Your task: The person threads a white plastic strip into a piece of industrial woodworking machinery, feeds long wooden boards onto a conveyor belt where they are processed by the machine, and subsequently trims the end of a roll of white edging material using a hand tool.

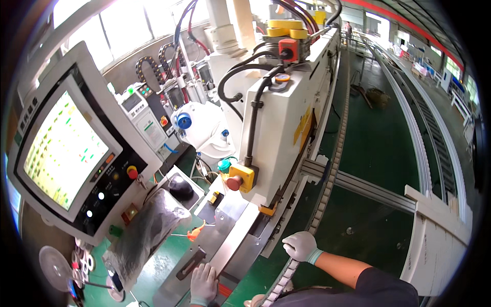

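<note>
My left hand (pixel 204 284), in a pale glove, lies with its fingers stretched flat by the edge of a grey metal machine bed (pixel 190 279), near a dark slot. Over a long segmented roller strip (pixel 319 209) is my right hand (pixel 302 245), also gloved. Its fingers are curled closed, and what they hold, if anything, is hidden. The strip runs forward from beside my body along the white machine (pixel 271 133). A yellow box with a red push button (pixel 235 182) is fixed to the machine's near end.
At left stands a control panel with a lit screen (pixel 66 148) and a red stop button (pixel 132 173). Clear plastic sheeting (pixel 146 235) hangs below it. An orange-handled tool (pixel 195 233) lies by the bed. A metal crossbeam (pixel 365 187) and white boards (pixel 434 245) are at right.
</note>
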`<act>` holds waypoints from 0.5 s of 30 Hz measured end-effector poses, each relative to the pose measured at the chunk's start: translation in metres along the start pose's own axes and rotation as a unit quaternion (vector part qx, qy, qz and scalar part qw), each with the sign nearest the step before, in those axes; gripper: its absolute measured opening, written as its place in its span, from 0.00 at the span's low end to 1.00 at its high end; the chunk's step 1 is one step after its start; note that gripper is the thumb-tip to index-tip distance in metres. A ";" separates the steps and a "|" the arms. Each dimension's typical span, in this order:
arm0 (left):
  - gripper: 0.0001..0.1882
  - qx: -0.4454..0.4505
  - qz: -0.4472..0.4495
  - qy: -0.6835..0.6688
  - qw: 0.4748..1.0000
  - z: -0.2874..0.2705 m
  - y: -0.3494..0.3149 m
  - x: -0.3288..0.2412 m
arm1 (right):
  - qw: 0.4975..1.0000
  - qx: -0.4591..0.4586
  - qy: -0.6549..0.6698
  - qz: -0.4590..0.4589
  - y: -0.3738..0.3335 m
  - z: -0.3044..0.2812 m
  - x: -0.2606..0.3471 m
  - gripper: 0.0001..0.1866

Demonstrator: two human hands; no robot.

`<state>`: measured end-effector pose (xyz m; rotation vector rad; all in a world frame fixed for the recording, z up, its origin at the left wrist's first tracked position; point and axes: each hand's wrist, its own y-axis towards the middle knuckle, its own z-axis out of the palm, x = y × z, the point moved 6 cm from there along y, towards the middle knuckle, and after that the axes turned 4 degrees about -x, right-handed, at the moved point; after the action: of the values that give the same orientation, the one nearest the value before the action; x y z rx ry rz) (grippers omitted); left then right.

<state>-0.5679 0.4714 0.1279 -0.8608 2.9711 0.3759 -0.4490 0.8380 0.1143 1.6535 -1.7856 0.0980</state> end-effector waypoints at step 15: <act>0.24 -0.105 -0.063 -0.066 0.990 0.016 0.073 -0.005 | 0.999 -0.020 -0.008 -0.038 0.007 0.010 0.009 0.06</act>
<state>-0.6029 0.5374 0.1292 -0.9935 2.7745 0.7196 -0.4591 0.8266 0.1146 1.6958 -1.7231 0.0135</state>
